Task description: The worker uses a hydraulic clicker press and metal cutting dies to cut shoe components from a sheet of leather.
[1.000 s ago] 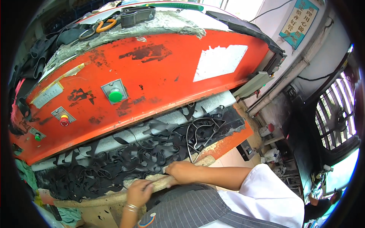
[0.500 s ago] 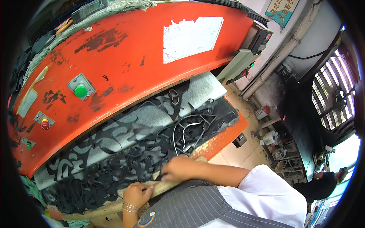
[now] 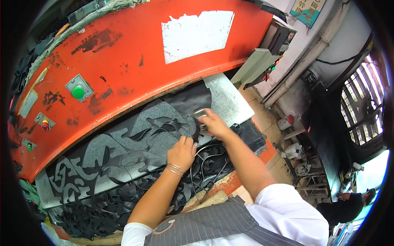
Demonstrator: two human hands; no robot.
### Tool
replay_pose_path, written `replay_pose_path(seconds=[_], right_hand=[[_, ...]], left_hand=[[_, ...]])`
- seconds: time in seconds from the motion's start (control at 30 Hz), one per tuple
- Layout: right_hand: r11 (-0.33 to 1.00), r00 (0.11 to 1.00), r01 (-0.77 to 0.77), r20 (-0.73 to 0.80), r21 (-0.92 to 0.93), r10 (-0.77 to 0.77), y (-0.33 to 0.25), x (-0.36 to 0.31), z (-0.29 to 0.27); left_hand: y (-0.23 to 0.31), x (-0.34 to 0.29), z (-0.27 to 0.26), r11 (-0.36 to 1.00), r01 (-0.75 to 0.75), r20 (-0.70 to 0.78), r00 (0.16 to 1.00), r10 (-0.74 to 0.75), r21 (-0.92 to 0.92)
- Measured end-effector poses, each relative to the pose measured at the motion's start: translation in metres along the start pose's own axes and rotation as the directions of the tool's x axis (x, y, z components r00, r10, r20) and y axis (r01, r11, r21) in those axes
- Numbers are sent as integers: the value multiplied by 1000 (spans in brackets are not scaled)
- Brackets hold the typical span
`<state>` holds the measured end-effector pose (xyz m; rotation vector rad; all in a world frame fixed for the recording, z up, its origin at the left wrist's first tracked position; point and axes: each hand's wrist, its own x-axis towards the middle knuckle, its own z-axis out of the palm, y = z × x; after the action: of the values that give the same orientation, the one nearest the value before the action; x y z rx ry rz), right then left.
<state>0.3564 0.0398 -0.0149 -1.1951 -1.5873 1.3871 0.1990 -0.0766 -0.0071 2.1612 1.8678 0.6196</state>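
Observation:
My right hand (image 3: 213,124) is closed around a small metal cutting die (image 3: 200,114), partly hidden by the fingers, over the right part of a black sheet (image 3: 186,98). My left hand (image 3: 182,153) is to its left, with curled fingers at the near edge of the cut-up part of that sheet. A dark strip of it rises by the fingertips; the grip itself is partly hidden. The sheet lies on a pale worktop (image 3: 230,98), with curved openings cut through its left and middle parts.
An orange machine body (image 3: 135,65) with a green button (image 3: 78,92) and a red button (image 3: 45,125) overhangs the worktop. Tangled black offcuts (image 3: 102,213) and thin metal strips (image 3: 202,164) lie along the near side. Another person (image 3: 344,209) is at far right.
Both hands have moved away from my body, up to the worktop. My right hand has taken hold of the metal die. The black sheet's right part now lies more spread out.

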Motion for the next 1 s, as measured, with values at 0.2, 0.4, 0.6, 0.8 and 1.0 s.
replay_pose_path(seconds=[0.2, 0.4, 0.6, 0.8, 1.0], right_hand=[[997, 991, -70, -113, 18, 72, -3, -69, -65], [966, 996, -73, 60, 249, 59, -39, -123, -20], [955, 897, 56, 405, 290, -176, -50, -134, 48], [860, 685, 506, 573, 68, -449, -46, -154, 66], [750, 602, 661, 604, -10, -523, -44, -176, 101]], left_hand=[[-22, -38, -22, 991, -135, 87, 987, 134, 1], [-14, -72, -73, 970, -153, 0, 988, 156, -189], [4, -92, -71, 611, 61, -82, 976, -203, -790], [11, -155, -75, 767, 98, -171, 950, -263, -634], [8, -207, -44, 447, 158, -177, 764, -620, -881]])
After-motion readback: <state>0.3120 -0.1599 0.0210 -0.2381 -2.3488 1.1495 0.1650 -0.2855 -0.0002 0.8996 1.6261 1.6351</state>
